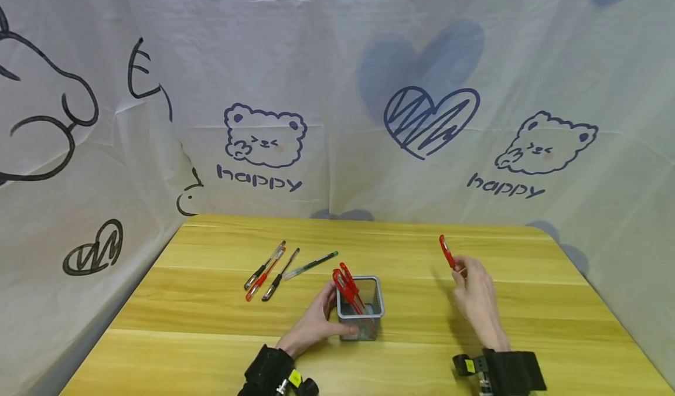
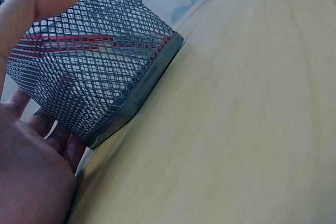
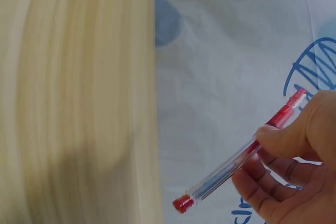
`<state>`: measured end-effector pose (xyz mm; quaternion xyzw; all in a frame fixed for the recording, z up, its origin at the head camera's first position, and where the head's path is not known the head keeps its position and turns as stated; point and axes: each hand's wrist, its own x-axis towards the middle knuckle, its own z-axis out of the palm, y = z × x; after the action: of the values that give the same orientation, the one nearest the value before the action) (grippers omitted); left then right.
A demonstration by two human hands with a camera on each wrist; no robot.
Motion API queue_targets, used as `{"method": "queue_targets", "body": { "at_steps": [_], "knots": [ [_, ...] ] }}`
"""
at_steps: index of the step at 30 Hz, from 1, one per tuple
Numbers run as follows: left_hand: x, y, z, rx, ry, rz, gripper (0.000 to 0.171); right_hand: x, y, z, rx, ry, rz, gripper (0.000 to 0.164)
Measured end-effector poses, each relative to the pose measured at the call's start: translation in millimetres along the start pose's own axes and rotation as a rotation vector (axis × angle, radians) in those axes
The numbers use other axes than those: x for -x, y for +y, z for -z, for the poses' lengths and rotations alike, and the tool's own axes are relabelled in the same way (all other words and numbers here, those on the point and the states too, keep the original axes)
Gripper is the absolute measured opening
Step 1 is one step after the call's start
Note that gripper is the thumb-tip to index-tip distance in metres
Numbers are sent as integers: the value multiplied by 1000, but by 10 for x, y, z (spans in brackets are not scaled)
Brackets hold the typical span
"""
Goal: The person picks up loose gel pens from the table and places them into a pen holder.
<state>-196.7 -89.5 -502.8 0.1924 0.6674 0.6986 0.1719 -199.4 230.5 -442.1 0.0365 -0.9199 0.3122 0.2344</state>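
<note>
A square mesh pen holder [image 1: 361, 327] stands on the wooden table, with red-capped pens [image 1: 345, 287] leaning inside it. My left hand [image 1: 314, 324] grips the holder from its left side, thumb in front and fingers behind. The left wrist view shows the thumb across the mesh [image 2: 100, 72], with the pens visible through it. To the right, my right hand [image 1: 476, 293] pinches a red pen [image 1: 447, 252] above the table. In the right wrist view this pen [image 3: 220, 170] has a clear barrel and red ends, between thumb and fingers of the hand [image 3: 294, 156].
Left of the holder lie several loose pens: a black pen [image 1: 271, 288], a red pen [image 1: 257, 286], another black one, and a green-tipped pen [image 1: 311, 265]. A white cloth with drawings [image 1: 348, 179] hangs behind the table's far edge.
</note>
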Motion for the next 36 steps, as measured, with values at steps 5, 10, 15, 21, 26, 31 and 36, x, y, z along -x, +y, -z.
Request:
{"method": "queue_targets", "body": {
  "at_steps": [5,10,15,21,26,31,36],
  "knots": [
    [2,6,-4,0,6,6,99,3,-84,-3,-31,71,43,25],
    [6,15,-8,-4,7,5,100,3,-139,-17,-44,141,70,24],
    [11,27,-12,5,5,6,100,-12,-191,-34,-88,207,111,24],
    [13,29,-10,10,1,9,98,-27,-285,-49,-201,269,158,24],
    [7,16,-4,8,-4,8,98,-20,-405,-28,-267,311,208,25],
    [7,13,0,5,-1,11,97,-9,-547,-20,-355,326,286,27],
    [3,11,1,4,1,14,97,11,-679,-35,-439,308,353,30]
  ]
}}
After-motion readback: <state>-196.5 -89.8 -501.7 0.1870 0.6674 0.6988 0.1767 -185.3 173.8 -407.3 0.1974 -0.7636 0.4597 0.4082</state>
